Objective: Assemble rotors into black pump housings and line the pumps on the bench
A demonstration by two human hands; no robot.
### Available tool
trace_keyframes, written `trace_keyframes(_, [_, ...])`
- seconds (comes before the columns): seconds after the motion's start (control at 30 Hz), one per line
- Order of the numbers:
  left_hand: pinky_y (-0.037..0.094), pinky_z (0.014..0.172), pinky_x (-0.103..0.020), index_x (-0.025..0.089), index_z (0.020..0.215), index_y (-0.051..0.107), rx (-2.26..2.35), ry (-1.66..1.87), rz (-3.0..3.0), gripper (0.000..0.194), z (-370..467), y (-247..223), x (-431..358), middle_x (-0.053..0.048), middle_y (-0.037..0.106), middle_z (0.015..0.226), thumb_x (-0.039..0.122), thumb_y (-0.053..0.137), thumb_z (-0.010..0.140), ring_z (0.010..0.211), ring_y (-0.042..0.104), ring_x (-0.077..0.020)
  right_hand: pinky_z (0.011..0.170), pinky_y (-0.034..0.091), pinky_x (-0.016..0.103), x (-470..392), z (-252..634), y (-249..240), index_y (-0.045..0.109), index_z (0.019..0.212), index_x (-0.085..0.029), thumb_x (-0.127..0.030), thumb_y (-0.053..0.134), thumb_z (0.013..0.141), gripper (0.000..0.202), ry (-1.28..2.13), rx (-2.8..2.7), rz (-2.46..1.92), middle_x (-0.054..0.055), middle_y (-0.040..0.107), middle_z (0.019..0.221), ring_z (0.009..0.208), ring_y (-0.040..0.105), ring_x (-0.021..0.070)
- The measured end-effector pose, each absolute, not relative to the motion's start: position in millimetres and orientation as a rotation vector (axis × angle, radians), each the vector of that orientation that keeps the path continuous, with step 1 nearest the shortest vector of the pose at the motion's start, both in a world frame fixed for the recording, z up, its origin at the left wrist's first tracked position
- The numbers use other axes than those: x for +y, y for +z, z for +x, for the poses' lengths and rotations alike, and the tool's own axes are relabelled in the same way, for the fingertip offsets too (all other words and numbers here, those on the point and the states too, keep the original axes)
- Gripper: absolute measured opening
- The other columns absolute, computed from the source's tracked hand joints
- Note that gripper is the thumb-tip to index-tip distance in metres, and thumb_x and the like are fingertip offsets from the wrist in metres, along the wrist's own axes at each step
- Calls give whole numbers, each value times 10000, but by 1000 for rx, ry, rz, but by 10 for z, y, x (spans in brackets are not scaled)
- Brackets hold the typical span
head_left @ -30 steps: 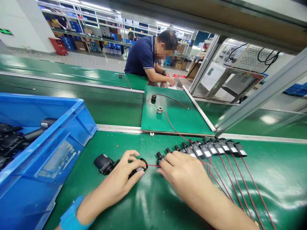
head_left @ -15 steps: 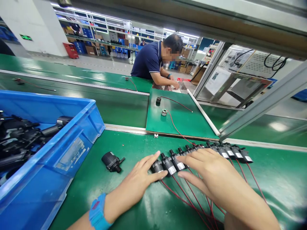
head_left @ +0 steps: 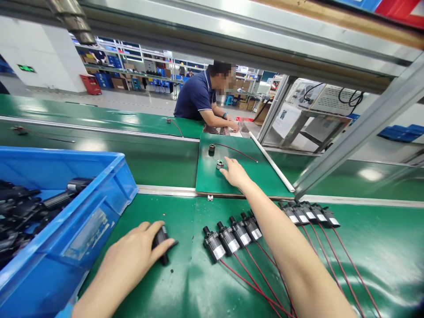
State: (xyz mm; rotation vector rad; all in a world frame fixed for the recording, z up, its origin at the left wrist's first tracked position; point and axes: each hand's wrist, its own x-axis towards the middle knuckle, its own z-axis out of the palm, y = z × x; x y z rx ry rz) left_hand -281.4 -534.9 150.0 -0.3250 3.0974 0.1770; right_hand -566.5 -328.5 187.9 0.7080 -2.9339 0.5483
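My left hand (head_left: 135, 247) is wrapped round a black pump housing (head_left: 161, 248) on the green bench, thumb on the near side and fingers over the top. The housing has a short spout pointing right. My right hand (head_left: 234, 171) reaches across to the raised green board (head_left: 265, 176), thumb and forefinger apart at the right side of a small round motor core (head_left: 220, 164); I cannot tell whether they touch it. Another motor core (head_left: 212, 149) with a red lead stands just behind. Under my right forearm runs a row of black pumps (head_left: 214, 247) with white labels and red wires, partly hidden.
A blue crate (head_left: 109, 221) heaped with black pumps stands at the left. Behind the bench runs a green conveyor (head_left: 159, 163). A white tube (head_left: 271, 161) edges the board. Across from me a person (head_left: 195, 99) in a dark shirt works. A metal post (head_left: 357, 128) slants up at right.
My left hand has left the row of pumps and closed on the separate pump housing at left. My right hand has moved from the row forward to the motor core on the board.
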Motion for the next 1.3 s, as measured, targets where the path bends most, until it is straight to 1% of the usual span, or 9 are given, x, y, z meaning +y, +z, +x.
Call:
trace_keyframes(0.13, [519, 924, -408, 287, 1083, 636, 3129, 629, 38, 279, -2850, 1395, -5131, -79, 570, 1339, 180, 540, 844, 1078, 646, -259, 979, 438, 337, -3540, -5988, 1756, 526, 1390, -63, -293, 582, 969, 483, 624, -2984, 558, 210, 626, 1291, 1200, 591, 282])
trace_keyframes(0.23, [529, 877, -365, 265, 948, 610, 3065, 946, 124, 131, -2870, 1367, -5039, -61, 591, 1251, 181, 579, 852, 1018, 644, -230, 909, 462, 313, -3571, -5999, 1732, 630, 1276, -123, -297, 638, 937, 381, 684, -2962, 586, 155, 687, 1178, 1107, 632, 258])
trace_keyframes(0.3, [526, 878, -347, 262, 960, 585, 2994, 1204, 132, 83, -2898, 1352, -5015, -43, 624, 1141, 244, 609, 883, 997, 639, -217, 886, 467, 304, -3515, -5877, 1763, 682, 1200, -158, -326, 721, 882, 361, 717, -2928, 688, 126, 692, 1155, 1072, 637, 249])
trace_keyframes(0.5, [500, 1014, -382, 297, 1310, 446, 2701, 1830, -123, 575, -2973, 1248, -4924, -41, 624, 1195, 222, 717, 809, 1127, 625, -217, 790, 467, 240, -3111, -4948, 2015, 742, 1081, -258, -429, 804, 804, 331, 978, -2732, 1190, 17, 705, 1016, 910, 648, 161])
trace_keyframes(0.63, [512, 1024, -405, 304, 1365, 407, 2569, 1964, -64, 670, -2965, 1221, -4815, -34, 632, 1175, 189, 733, 791, 1108, 641, -209, 762, 470, 251, -2917, -4308, 2040, 749, 1099, -267, -463, 816, 773, 387, 1350, -2585, 1507, 18, 694, 955, 880, 640, 161])
trace_keyframes(0.77, [525, 1029, -415, 301, 1378, 389, 2461, 2064, 6, 703, -2950, 1228, -4757, -31, 636, 1183, 175, 741, 783, 1134, 641, -212, 813, 485, 251, -2891, -4070, 1910, 733, 1160, -251, -437, 790, 810, 401, 1488, -2599, 1644, 32, 693, 1003, 910, 647, 157])
trace_keyframes(1.0, [518, 1043, -401, 311, 1395, 363, 2573, 1976, 40, 714, -2946, 1213, -4756, -26, 650, 1210, 185, 737, 799, 1147, 647, -206, 849, 480, 260, -2902, -4075, 1814, 673, 1263, -324, -448, 766, 834, 456, 1261, -2726, 1766, 14, 669, 1030, 954, 638, 163])
trace_keyframes(1.17, [541, 997, -389, 278, 1339, 365, 2797, 1773, 73, 600, -2917, 1147, -4794, -50, 640, 1208, 215, 694, 841, 1118, 653, -213, 894, 477, 288, -2890, -3997, 1848, 560, 1364, -287, -557, 806, 746, 718, 1108, -2749, 1735, 29, 677, 1188, 1067, 635, 206])
trace_keyframes(1.3, [550, 936, -357, 266, 1172, 437, 2976, 1554, 268, 333, -2891, 1121, -4844, -57, 615, 1189, 255, 641, 909, 1077, 649, -203, 846, 471, 260, -2900, -3981, 1839, 644, 1208, -272, -561, 698, 858, 458, 952, -2706, 1796, 12, 696, 1106, 1002, 649, 177])
